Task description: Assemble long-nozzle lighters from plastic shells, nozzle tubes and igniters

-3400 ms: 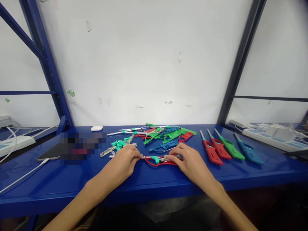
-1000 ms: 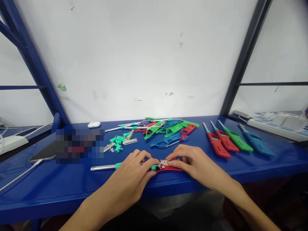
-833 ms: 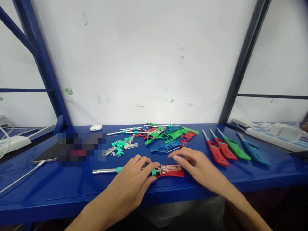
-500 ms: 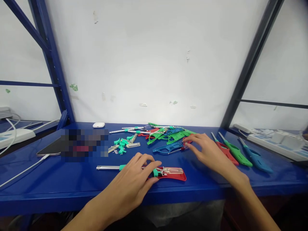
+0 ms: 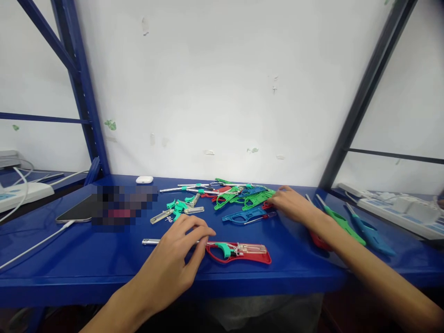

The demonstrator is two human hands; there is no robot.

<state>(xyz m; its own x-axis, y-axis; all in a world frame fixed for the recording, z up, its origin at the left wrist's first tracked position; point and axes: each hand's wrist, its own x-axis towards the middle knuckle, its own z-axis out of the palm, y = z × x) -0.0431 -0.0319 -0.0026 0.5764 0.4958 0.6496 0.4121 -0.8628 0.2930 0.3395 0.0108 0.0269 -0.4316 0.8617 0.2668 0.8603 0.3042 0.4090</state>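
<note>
A half-built red lighter (image 5: 243,253) lies near the front edge of the blue shelf (image 5: 86,263). Its shell is open, showing a teal trigger and a clear tank, and its metal tube (image 5: 150,241) points left. My left hand (image 5: 175,254) is bent over the tube where it meets the shell, thumb and fingers pinching it. My right hand (image 5: 290,204) reaches back to the pile of plastic shells (image 5: 243,196), its fingers stretched out and touching a red shell (image 5: 268,206). A blue shell (image 5: 244,215) lies just in front of the pile.
Finished lighters lie at the right: a green one (image 5: 338,222), a blue one (image 5: 369,233) and a red one (image 5: 317,240) partly behind my forearm. Teal triggers and metal parts (image 5: 176,208) sit left of the pile. There is a phone (image 5: 74,213), an earbud case (image 5: 144,179) and power strips (image 5: 391,208).
My right hand left the red lighter and moved back right to the pile of shells. My left hand slid left along the tube, uncovering the trigger. The camera tilted.
</note>
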